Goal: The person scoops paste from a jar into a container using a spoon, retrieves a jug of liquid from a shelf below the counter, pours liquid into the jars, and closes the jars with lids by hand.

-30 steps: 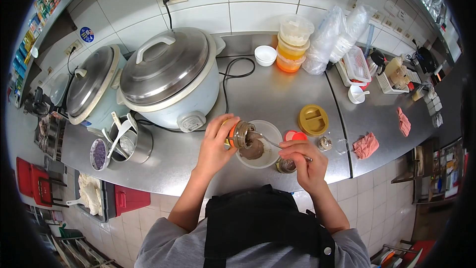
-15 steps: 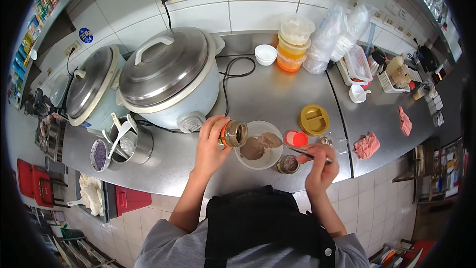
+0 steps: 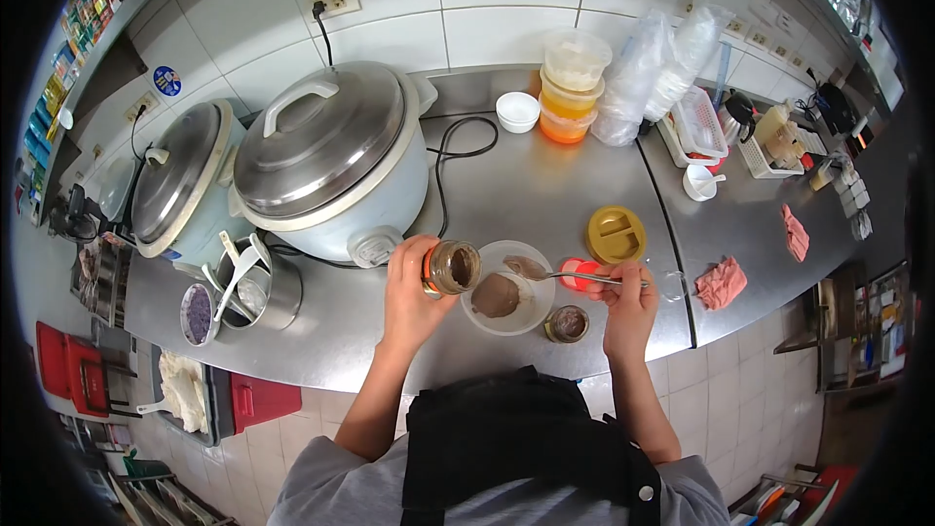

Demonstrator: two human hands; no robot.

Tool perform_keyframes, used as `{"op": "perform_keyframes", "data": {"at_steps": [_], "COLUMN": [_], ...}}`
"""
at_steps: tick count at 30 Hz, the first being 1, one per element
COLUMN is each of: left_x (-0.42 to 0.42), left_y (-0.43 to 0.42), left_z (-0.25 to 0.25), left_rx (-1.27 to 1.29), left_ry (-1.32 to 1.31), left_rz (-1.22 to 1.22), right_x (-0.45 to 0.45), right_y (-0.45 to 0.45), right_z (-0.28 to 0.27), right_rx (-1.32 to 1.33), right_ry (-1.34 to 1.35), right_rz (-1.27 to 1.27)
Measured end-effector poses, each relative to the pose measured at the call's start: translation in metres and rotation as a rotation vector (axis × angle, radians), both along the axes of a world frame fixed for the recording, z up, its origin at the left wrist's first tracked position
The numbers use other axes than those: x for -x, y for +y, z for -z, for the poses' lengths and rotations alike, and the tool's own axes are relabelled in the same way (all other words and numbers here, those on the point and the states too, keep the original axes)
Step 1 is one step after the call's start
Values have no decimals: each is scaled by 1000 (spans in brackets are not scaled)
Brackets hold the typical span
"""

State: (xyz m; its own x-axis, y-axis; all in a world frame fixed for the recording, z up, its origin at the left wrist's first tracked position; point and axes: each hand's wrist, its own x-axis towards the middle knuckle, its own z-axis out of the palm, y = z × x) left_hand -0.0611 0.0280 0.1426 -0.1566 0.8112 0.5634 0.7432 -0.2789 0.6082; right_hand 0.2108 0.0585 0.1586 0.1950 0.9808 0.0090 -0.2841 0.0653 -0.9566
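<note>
while the left hand (image 3: pixel 409 278) curls round one tilted jar (image 3: pixel 452 267), the right hand (image 3: pixel 628 302), palm inward, pinches one spoon (image 3: pixel 565 276) between closed fingertips, its tip over one bowl (image 3: pixel 509 288); two cookers (image 3: pixel 326 146) stand behind.

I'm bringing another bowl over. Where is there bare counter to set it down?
Bare steel shows between the black cord and yellow lid, in front of the white bowl and stacked tubs. Another patch lies between the white cup and nearer pink cloth. It's crowded around the large bowl: an open jar, red lid, left hand and right hand are close.
</note>
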Motion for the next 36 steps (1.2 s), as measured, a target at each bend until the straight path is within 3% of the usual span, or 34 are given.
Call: {"op": "perform_keyframes", "data": {"at_steps": [3,10,12,18,22,26,30,34,36], "left_x": [-4,-17,-19,-19,-8,1,4,3,1], "left_y": [2,2,2,1,1,4,3,5,5], "left_z": [2,-1,0,5,6,2,-9,-10,-13], "left_rx": [-39,-36,-20,39,0,-17,1,28,17], "left_ry": [5,-34,-122,-498,-493,-381,-241,-282,-296], "left_rz": [2,48,72,214,338,379,324,335,337], "right_x": [1,35,39,51,47,41,30,31,36], "right_y": [-5,-32,-32,-34,-33,-26,-17,-10,-11], "right_z": [-18,-46,-54,-51,-56,-48,-48,-56,-48], "right_rx": [-36,-304,-734,-738,-582,-612,-756,-1016,-995], "right_ry": [93,-119,-696,-517,-315,-313,-394,-511,-550], "right_rz": [-6,-238,-256,-439,-601,-640,-646,-612,-587]}}
